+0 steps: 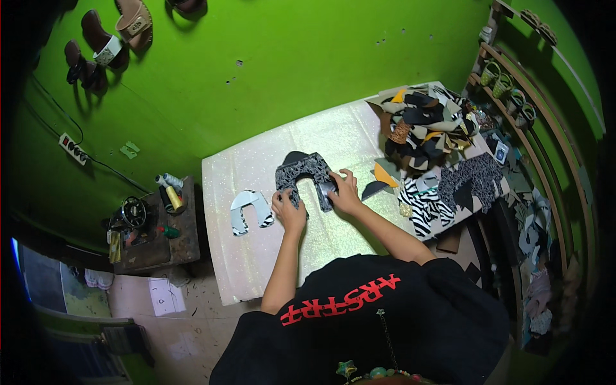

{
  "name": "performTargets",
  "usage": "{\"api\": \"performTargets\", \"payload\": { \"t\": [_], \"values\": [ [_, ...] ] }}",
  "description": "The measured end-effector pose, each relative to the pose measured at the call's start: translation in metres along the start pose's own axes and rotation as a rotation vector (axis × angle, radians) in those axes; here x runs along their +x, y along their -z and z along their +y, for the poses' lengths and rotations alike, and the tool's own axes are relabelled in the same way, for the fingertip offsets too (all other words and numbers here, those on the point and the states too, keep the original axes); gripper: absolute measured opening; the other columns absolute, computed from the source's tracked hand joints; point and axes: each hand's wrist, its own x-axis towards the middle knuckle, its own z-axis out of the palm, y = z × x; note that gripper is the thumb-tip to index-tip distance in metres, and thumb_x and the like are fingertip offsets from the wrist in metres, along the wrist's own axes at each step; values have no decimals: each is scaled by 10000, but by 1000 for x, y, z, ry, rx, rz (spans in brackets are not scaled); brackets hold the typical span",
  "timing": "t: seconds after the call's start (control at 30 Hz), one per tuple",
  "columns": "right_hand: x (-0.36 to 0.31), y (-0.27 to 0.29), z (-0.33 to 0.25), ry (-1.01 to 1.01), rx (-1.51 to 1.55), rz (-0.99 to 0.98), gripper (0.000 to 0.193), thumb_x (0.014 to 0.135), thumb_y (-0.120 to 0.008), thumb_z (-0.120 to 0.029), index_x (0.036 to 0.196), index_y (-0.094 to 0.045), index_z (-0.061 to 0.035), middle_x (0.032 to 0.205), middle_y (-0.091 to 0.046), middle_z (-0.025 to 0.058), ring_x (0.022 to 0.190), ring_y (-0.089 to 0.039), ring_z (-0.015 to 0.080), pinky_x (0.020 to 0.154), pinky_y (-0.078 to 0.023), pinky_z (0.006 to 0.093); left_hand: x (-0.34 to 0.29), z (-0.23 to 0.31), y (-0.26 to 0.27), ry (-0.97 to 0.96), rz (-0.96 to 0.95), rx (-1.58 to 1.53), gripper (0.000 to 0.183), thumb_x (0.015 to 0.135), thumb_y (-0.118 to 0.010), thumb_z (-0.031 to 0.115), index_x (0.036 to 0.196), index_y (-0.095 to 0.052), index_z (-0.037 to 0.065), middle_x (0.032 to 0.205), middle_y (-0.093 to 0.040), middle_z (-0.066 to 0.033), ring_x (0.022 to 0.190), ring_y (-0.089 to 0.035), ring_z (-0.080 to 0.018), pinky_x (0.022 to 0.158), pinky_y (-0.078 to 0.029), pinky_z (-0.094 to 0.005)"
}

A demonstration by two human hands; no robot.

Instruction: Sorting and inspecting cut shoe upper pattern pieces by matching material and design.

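On the pale glittery table (237, 154) lies a stack of U-shaped cut pieces (307, 165), black with a grey squiggle pattern, with a plain black piece showing at its far edge. My left hand (292, 210) closes its fingers on the stack's left leg. Against the right leg, my right hand (346, 194) has its thumb and fingers bent, and a smooth dark patch shows beside them. Left of my left hand sits another U-shaped stack (244, 197), pale on top with zebra-striped pieces at its ends.
A heap of material scraps (423, 125) covers the table's far right, beside zebra-striped offcuts (420, 208). At the left, a sewing machine (135, 213) and thread cones (172, 192) stand on a wooden table (183, 240). Sandals (504, 83) rest on a rack along the right wall.
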Motion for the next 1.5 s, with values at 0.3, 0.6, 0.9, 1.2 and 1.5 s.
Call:
{"api": "performTargets", "payload": {
  "t": [0.3, 0.6, 0.9, 1.2, 1.5],
  "values": [
    [-42, 57, 55, 12, 97, 261, 347, 678, -618, -80, 1014, -528, -78, 1088, -397, 151, 1035, -362, 322, 897, -311, 392, -42, 61, -51, -289, -151, -102, 346, 696, -610, 87, 1028, -519, 73, 1242, -287, -217, 1169, -246, -384, 959, -245, -449],
    [-77, 143, 136, -177, -108, 536, 319, 664, -619, -101, 972, -540, -116, 1060, -432, 107, 1030, -350, 314, 878, -271, 440, -83, 135, -117, -480, -303, -218, 265, 697, -600, 92, 959, -559, 81, 1167, -368, -208, 1122, -296, -367, 951, -247, -435],
    [-96, 214, 191, -602, -390, 278, 651, 621, -722, -278, 1163, -428, -67, 1130, -389, 130, 1069, -341, 311, 889, -265, 428, -118, 186, -163, -559, -391, -246, 241, 687, -623, 91, 924, -584, 83, 1141, -407, -191, 1092, -327, -357, 943, -253, -426],
    [-93, 236, 224, -506, -248, 281, 476, 687, -654, -299, 1084, -509, -80, 1033, -533, 118, 984, -516, 275, 823, -371, 427, -138, 224, -194, -553, -409, -235, 201, 695, -615, 107, 892, -597, 72, 1094, -462, -168, 1050, -367, -338, 912, -290, -405],
    [-94, 260, 255, -388, 71, 538, 277, 817, -531, -248, 858, -588, 19, 720, -586, 205, 688, -564, 382, 635, -438, 405, -142, 249, -223, -547, -732, -450, 197, 764, -578, 109, 927, -602, 2, 905, -598, -129, 750, -585, -219, 694, -462, -303]
  ]
}}
